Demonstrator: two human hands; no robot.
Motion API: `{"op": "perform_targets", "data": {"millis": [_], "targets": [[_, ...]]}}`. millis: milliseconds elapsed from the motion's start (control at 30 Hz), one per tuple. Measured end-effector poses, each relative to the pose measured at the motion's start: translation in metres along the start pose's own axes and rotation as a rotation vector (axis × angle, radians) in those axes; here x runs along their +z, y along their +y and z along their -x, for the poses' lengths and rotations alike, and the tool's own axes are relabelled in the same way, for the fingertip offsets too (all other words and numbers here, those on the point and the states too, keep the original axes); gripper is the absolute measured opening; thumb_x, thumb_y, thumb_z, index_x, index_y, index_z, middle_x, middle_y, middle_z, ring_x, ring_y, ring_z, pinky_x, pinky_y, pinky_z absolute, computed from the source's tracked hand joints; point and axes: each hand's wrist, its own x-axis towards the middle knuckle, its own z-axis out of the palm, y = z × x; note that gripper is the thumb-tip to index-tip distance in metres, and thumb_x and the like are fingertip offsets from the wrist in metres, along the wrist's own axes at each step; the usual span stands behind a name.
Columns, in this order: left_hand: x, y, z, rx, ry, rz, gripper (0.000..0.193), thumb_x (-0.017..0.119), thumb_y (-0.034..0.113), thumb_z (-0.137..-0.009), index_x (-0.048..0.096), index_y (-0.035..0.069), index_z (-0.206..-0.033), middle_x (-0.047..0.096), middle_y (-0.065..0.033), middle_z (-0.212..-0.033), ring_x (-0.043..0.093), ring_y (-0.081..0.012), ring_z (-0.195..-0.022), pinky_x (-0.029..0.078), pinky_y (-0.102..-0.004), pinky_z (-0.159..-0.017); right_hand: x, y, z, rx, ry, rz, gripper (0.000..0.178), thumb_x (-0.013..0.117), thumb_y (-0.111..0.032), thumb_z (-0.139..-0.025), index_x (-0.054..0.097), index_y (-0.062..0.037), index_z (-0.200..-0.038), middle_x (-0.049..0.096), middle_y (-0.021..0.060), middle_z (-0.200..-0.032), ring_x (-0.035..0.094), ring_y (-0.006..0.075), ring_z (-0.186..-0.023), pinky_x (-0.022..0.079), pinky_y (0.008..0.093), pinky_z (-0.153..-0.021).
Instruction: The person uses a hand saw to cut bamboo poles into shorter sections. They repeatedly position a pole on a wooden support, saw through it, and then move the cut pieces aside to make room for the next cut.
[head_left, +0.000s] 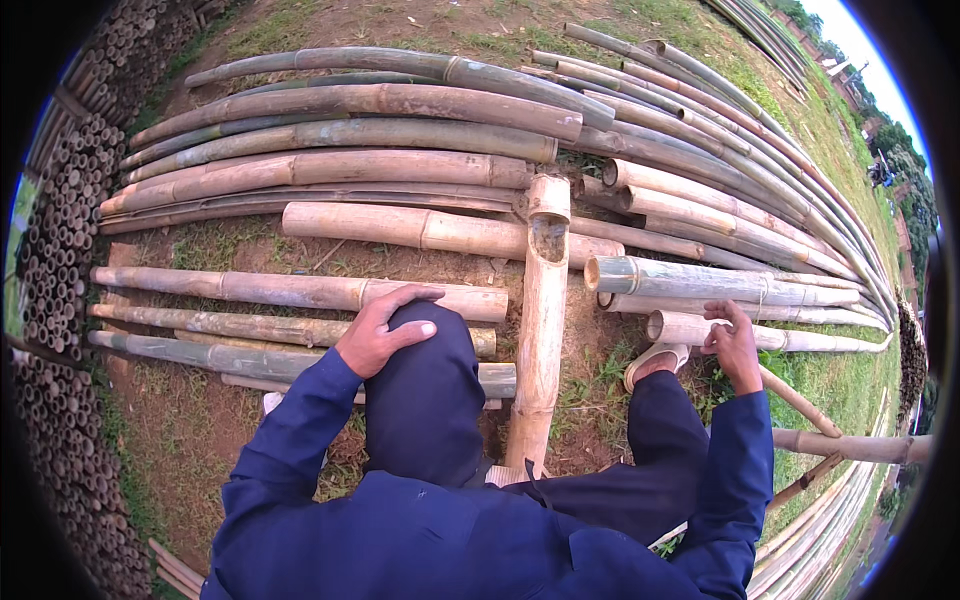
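- The left hand (388, 335) rests on the left knee (432, 365), fingers extended.
- The right hand (735, 345), fingers loosely bent, is at a pale bamboo pole (683, 328); contact is unclear.
- A thick bamboo piece (541, 340), cut open near its far end, stands out between the legs.
- Other bamboo poles (340, 100) lie crosswise on grassy ground (175, 400).
- Bamboo stacks (70, 220) line the left.

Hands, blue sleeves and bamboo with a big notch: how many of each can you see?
Hands: 2, left hand and right hand
Blue sleeves: 2, left sleeve and right sleeve
Notched bamboo: 1
Total: 5
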Motion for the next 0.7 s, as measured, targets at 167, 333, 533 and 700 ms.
{"op": "perform_targets", "data": {"millis": [167, 333, 533, 700], "targets": [[0.054, 0.036, 0.03, 0.224, 0.272, -0.85, 0.066, 0.079, 0.032, -0.078, 0.057, 0.009, -0.137, 0.055, -0.0156, -0.137, 0.049, -0.0374, -0.131, 0.036, -0.0504, -0.113, -0.007, 0.035, 0.048, -0.093, -0.171, 0.113, 0.024, 0.059, -0.007, -0.098, 0.065, 0.0049, -0.119, 0.069, 0.006, -0.087, 0.062, 0.01, -0.074, 0.05, 0.0245, -0.067], [0.064, 0.042, 0.045, 0.286, 0.257, -0.879, 0.067, 0.077, 0.035, -0.079, 0.058, 0.016, -0.14, 0.049, -0.0154, -0.148, 0.042, -0.0381, -0.14, 0.029, -0.0517, -0.119, -0.013, 0.037, 0.076, 0.164, -0.247, 0.211, 0.033, 0.056, -0.007, -0.101, 0.061, 0.0017, -0.133, 0.067, 0.005, -0.072, 0.064, 0.0103, -0.071, 0.05, 0.0262, -0.07], [0.019, -0.002, 0.035, 0.07, 0.226, -0.176, 0.071, 0.072, 0.043, -0.091, 0.053, 0.0, -0.143, 0.055, -0.0208, -0.142, 0.053, -0.0298, -0.132, 0.037, -0.04, -0.115, -0.015, 0.043, 0.094, -0.054, -0.032, 0.013, 0.04, 0.055, 0.001, -0.099, 0.06, -0.0034, -0.139, 0.07, 0.0053, -0.1, 0.064, 0.0099, -0.085, 0.052, 0.0252, -0.077], [-0.034, -0.137, 0.031, -0.52, 0.368, 0.398, 0.046, 0.061, 0.034, -0.099, 0.061, 0.002, -0.131, 0.066, -0.0143, -0.124, 0.062, -0.0252, -0.115, 0.048, -0.0354, -0.101, 0.001, 0.048, 0.102, -0.045, -0.149, 0.148, 0.034, 0.065, -0.007, -0.097, 0.064, 0.0009, -0.131, 0.072, 0.0099, -0.091, 0.066, 0.0147, -0.081, 0.054, 0.0301, -0.076]]}}
